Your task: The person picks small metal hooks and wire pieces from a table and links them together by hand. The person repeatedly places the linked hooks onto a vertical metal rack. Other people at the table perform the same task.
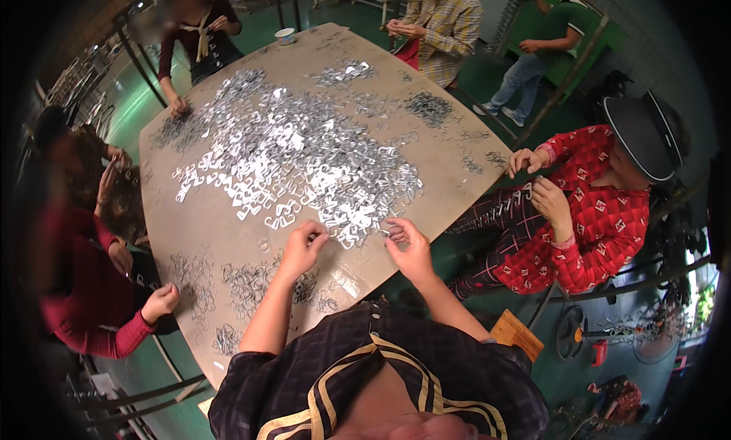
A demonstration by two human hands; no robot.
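A wide heap of small shiny metal hook-shaped pieces (297,154) covers the middle of the brown table (449,189). At the near edge of this heap, my left hand (303,250) hovers with curled fingers, thumb and fingertips close together; whatever lies between them is too small to make out. Across a short gap, my right hand (411,248) has thumb and forefinger bent around what looks like a small metal hook piece (386,233), beside the heap's right edge. Thin dark wire pieces (247,288) lie scattered under and left of my left forearm.
Co-workers sit around the table; one in a red patterned shirt (601,212) is close on my right, another in dark red (99,303) on my left. A smaller wire pile (430,109) lies far right. A white cup (285,36) stands at the far edge.
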